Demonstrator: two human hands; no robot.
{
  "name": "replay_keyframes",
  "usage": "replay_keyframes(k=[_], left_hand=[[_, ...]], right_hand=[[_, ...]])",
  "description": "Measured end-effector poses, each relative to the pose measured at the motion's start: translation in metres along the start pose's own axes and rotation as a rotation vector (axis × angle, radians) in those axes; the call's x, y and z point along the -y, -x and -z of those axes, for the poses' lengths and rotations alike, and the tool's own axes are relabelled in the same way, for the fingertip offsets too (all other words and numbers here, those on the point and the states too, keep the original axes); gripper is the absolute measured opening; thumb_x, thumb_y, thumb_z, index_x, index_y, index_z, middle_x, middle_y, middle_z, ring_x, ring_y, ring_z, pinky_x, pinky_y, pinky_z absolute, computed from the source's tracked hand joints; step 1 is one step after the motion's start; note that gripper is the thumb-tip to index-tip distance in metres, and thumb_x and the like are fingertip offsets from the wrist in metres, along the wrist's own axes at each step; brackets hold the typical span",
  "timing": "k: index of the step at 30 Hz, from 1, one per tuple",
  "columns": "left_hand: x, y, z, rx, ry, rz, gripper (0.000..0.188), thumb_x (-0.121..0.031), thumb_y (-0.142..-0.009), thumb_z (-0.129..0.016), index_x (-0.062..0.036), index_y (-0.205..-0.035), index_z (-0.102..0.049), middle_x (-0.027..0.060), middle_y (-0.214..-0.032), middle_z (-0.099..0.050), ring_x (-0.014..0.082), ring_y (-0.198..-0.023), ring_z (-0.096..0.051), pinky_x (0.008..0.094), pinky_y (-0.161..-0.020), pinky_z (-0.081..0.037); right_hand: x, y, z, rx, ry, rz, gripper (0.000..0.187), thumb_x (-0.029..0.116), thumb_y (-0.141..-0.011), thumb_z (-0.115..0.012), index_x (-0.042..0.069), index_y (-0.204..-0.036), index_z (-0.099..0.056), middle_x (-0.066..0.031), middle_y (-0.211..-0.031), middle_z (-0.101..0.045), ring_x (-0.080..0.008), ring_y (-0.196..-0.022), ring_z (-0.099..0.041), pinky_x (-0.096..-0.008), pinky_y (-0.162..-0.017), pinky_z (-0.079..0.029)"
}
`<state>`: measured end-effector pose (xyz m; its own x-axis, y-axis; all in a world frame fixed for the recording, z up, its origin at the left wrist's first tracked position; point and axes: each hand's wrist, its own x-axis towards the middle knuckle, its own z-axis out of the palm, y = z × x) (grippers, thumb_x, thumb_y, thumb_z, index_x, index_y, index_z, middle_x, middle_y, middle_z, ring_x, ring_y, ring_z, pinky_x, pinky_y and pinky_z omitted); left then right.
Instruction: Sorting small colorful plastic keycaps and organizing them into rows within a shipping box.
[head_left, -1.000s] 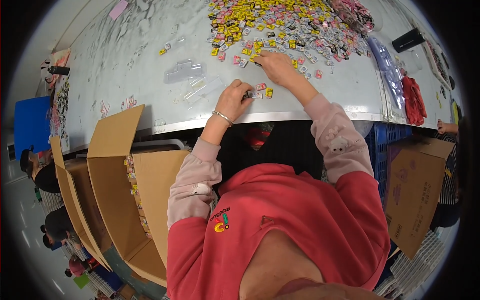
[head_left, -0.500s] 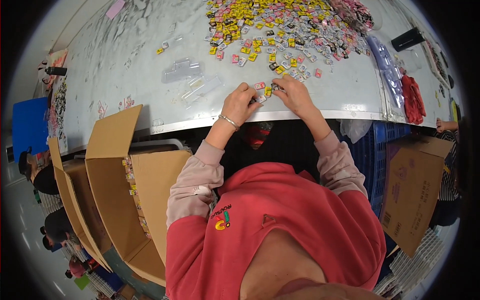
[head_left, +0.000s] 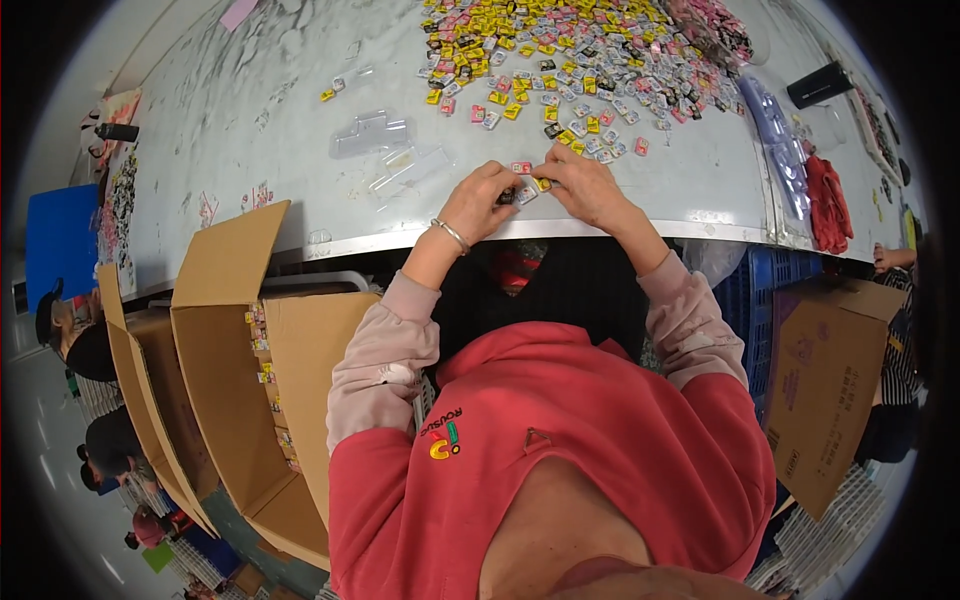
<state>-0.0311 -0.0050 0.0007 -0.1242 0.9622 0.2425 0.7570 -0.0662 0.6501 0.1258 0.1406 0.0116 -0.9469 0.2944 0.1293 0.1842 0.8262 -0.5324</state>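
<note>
Near the table's front edge, both my hands are bent over a small cluster of little box-shaped pieces. My left hand (head_left: 480,205) is closed with its fingertips on a black piece (head_left: 506,196), partly hidden by the fingers. Beside it lies a white piece (head_left: 526,193), and just beyond is a pink piece (head_left: 521,168). My right hand (head_left: 585,188) pinches at a yellow piece (head_left: 543,184) from the right. A large heap of similar yellow, pink, white and black pieces (head_left: 560,75) spreads over the table beyond.
Clear plastic trays (head_left: 370,136) lie left of the heap. Stacked clear trays (head_left: 772,140), a red cloth (head_left: 827,205) and a black bottle (head_left: 817,84) are at the right. Cardboard boxes (head_left: 215,345) stand lower left; another box (head_left: 825,390) and a blue crate (head_left: 742,315) are lower right.
The dark piece at my right fingertips no longer shows, and those fingers are now at the yellow piece. My left hand stays by the black piece. The view has shifted slightly.
</note>
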Motion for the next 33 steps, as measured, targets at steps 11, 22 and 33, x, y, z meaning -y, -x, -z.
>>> replay_keyframes(k=[11,22,33], left_hand=[[-0.012,-0.003,-0.013,-0.015,-0.130,0.116,0.026,-0.010,-0.070,-0.071,-0.0059,-0.093,-0.062,0.0111,-0.085,-0.055,0.0308,-0.077,-0.059,0.0374,-0.067,-0.049],[-0.002,0.006,0.000,-0.010,0.045,0.189,0.042,-0.004,-0.059,-0.079,-0.0024,-0.096,-0.059,0.0110,-0.081,-0.057,0.0247,-0.065,-0.057,0.0335,-0.062,-0.049],[-0.017,0.005,-0.005,-0.118,-0.086,0.090,0.043,-0.020,-0.065,-0.079,-0.0066,-0.102,-0.061,0.0100,-0.087,-0.054,0.0264,-0.074,-0.057,0.0355,-0.063,-0.048]], right_hand=[[0.000,-0.008,0.002,0.067,0.045,0.011,0.025,0.010,-0.070,-0.068,0.006,-0.094,-0.061,-0.0071,-0.092,-0.053,-0.0276,-0.084,-0.058,-0.0379,-0.071,-0.048],[-0.002,-0.015,-0.002,0.054,-0.059,0.011,0.022,0.011,-0.071,-0.068,0.007,-0.093,-0.064,-0.0080,-0.088,-0.056,-0.0281,-0.083,-0.058,-0.0385,-0.070,-0.047],[-0.028,-0.042,0.004,-0.112,0.010,0.041,0.022,0.010,-0.076,-0.062,0.008,-0.098,-0.064,-0.0100,-0.085,-0.058,-0.0294,-0.081,-0.058,-0.0387,-0.069,-0.047]])
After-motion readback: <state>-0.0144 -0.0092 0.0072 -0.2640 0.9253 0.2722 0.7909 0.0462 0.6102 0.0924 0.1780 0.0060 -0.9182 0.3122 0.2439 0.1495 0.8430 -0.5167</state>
